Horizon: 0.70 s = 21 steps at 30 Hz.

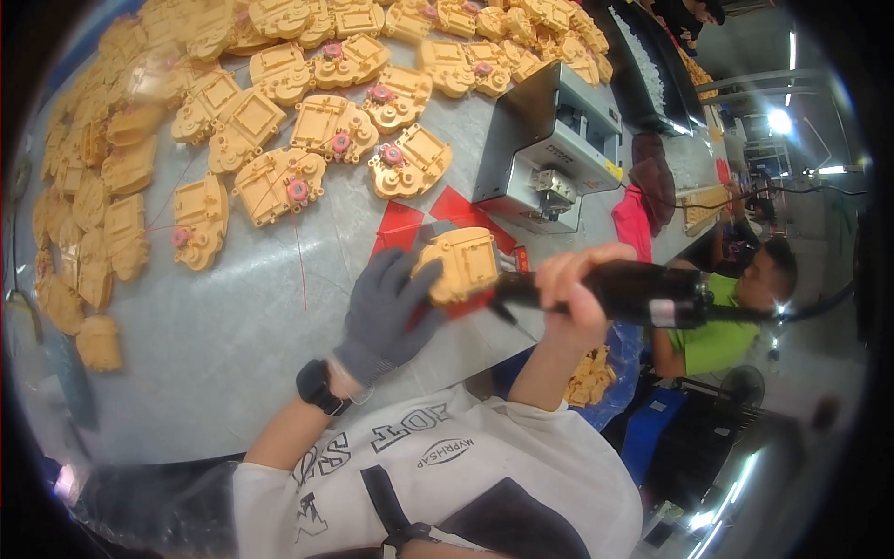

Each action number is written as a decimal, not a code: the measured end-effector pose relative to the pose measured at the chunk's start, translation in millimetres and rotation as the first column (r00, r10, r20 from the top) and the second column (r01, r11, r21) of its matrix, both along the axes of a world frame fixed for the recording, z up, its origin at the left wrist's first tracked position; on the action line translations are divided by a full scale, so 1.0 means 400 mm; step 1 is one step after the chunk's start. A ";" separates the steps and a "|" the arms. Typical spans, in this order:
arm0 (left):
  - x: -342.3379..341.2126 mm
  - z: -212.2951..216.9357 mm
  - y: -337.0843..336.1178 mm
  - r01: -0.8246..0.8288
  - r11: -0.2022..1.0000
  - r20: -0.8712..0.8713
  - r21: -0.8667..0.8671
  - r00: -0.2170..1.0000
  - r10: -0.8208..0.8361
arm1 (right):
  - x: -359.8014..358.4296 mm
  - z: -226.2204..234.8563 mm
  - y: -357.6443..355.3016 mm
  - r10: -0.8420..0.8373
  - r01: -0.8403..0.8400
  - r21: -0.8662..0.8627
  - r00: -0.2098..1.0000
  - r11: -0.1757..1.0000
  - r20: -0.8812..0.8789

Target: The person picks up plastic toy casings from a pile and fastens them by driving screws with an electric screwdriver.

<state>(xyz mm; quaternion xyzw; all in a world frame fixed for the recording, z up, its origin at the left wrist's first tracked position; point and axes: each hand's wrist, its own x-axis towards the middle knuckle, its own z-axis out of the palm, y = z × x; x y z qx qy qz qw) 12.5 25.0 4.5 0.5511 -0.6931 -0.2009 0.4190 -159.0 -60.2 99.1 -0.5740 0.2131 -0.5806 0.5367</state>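
Observation:
My left hand (pixel 391 312), in a grey glove with a black watch at the wrist, grips a yellow plastic housing part (pixel 458 263) just above the grey table (pixel 233 326). My bare right hand (pixel 573 293) is closed around a black electric screwdriver (pixel 633 292), whose tip points left into the side of that part. Red marks (pixel 400 226) on the table lie under and behind the held part.
Several yellow housing parts (pixel 279 182), some with pink gears, cover the far and left table. A grey box-shaped machine (pixel 549 149) stands at the table's right edge. Another person in a green shirt (pixel 722 340) sits to the right. A blue bag of yellow parts (pixel 596 377) lies below.

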 end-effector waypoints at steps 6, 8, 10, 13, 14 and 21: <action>-0.010 0.008 -0.005 0.006 1.000 -0.007 -0.017 1.000 -0.006 | -0.059 0.120 -0.138 -0.449 0.456 -0.104 0.889 0.884 0.089; -0.011 0.003 -0.006 0.007 1.000 -0.028 -0.030 1.000 -0.007 | -0.023 0.100 -0.201 -0.537 0.534 -0.168 0.843 0.829 0.029; -0.010 0.000 -0.006 0.012 1.000 -0.030 -0.029 0.999 -0.013 | -0.005 0.080 -0.214 -0.563 0.560 -0.058 0.824 0.827 -0.065; -0.005 -0.001 -0.001 0.007 1.000 -0.016 -0.016 1.000 -0.008 | -0.024 0.065 -0.166 -0.442 0.442 0.079 0.897 0.894 -0.012; -0.001 -0.001 0.000 0.006 1.000 0.001 -0.010 1.000 -0.006 | -0.024 0.060 -0.124 -0.391 0.386 0.118 0.920 0.915 0.015; 0.001 0.002 -0.001 -0.009 1.000 -0.001 -0.024 1.000 0.009 | 0.036 0.067 0.065 0.187 -0.176 -0.149 0.980 0.973 0.064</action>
